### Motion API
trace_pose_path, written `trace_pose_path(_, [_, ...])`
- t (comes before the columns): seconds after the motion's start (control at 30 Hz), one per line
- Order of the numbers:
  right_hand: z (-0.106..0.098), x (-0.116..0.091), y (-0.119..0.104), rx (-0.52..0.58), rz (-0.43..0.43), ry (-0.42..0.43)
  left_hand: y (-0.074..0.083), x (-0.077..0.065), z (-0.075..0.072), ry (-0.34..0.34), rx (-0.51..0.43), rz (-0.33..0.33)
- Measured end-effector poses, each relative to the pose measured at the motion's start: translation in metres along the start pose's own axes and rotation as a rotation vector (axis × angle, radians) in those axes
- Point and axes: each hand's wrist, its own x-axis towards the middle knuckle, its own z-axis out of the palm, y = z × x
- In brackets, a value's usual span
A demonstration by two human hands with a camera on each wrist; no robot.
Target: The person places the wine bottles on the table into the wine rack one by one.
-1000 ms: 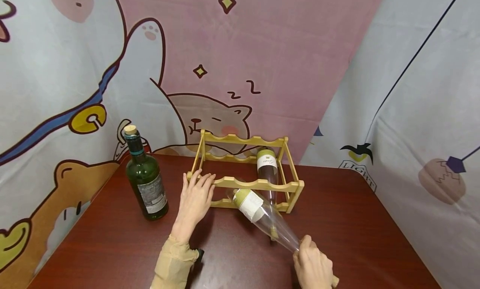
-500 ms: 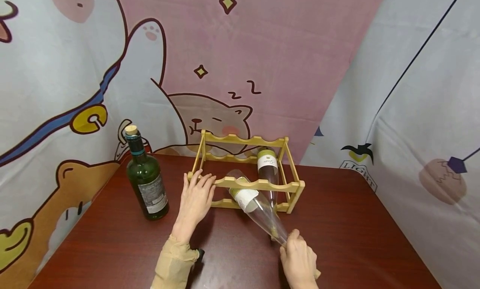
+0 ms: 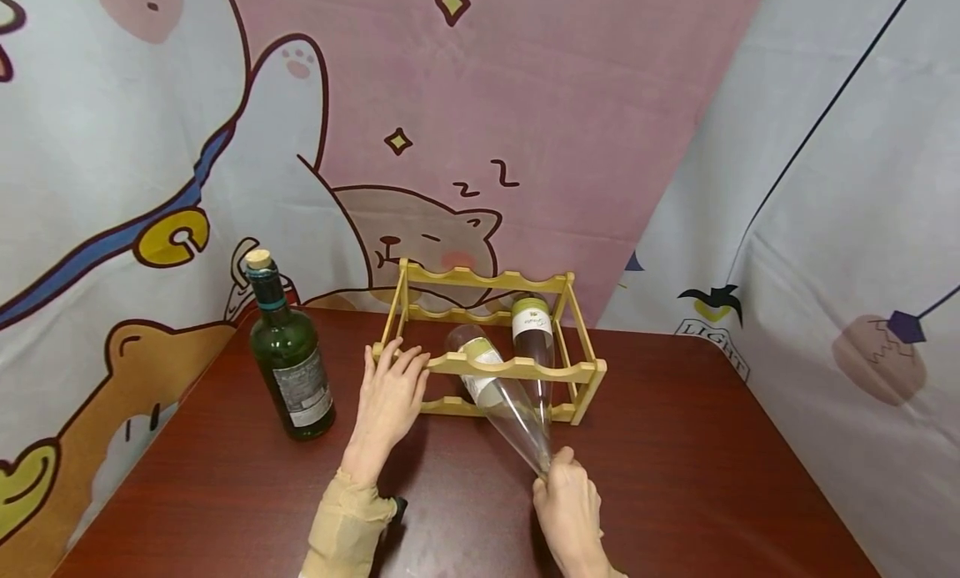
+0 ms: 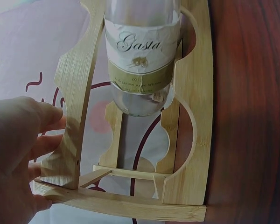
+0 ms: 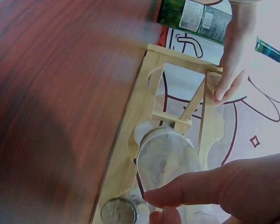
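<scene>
My right hand grips a clear glass wine bottle by its neck, base pointing away. The bottle slants into the lower tier of a light wooden wine rack, its base passing under the front top rail. In the left wrist view its white and olive "Gasta" label shows between the rails. My left hand holds the rack's front left top corner, fingers over the rail. Another clear bottle with a white label lies in the rack's right slot, neck toward me, partly behind the held bottle.
A green bottle with a cork stopper stands upright on the dark red wooden table, left of the rack. Behind the table hangs a cartoon-printed cloth, close to the rack's back.
My right hand has moved left and slightly forward, and the bottle's base has slid deeper under the front rail. The bottle now slants less. My left hand has stayed on the rack.
</scene>
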Motion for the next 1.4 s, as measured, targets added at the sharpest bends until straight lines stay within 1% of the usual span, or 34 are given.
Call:
trace_pose_path(0.13, [0.002, 0.001, -0.004, 0.030, -0.018, 0.016, -0.001, 0.000, 0.000, -0.005, -0.003, 0.004])
trace_pose_path(0.37, [0.006, 0.008, -0.010, 0.070, -0.009, -0.006, -0.001, -0.002, 0.001, -0.004, 0.006, 0.005])
trace_pose_path(0.5, [0.009, 0.012, -0.015, 0.087, -0.013, 0.003, -0.001, -0.003, 0.001, -0.003, 0.002, 0.007])
trace_pose_path(0.67, [0.016, 0.018, -0.022, 0.090, -0.011, 0.014, -0.001, -0.003, 0.001, 0.006, 0.002, 0.013])
trace_pose_path(0.8, [0.020, 0.025, -0.029, 0.089, -0.012, 0.020, -0.002, -0.002, 0.002, 0.027, 0.002, 0.025])
trace_pose_path(0.93, [0.024, 0.031, -0.034, 0.100, -0.010, 0.020, -0.002, -0.001, 0.001, 0.030, -0.001, 0.026])
trace_pose_path(1.07, [0.028, 0.035, -0.037, 0.121, 0.006, 0.007, -0.001, -0.001, 0.001, 0.023, -0.003, 0.019])
trace_pose_path(1.3, [0.029, 0.043, -0.045, 0.143, 0.123, -0.060, -0.001, -0.001, 0.000, 0.020, -0.009, 0.017])
trace_pose_path(1.33, [0.030, 0.044, -0.046, 0.144, 0.131, -0.062, -0.001, 0.000, 0.000, 0.020, -0.008, 0.019])
trace_pose_path(1.4, [0.031, 0.047, -0.048, 0.146, 0.110, -0.044, -0.001, 0.000, 0.000, 0.023, -0.003, 0.021])
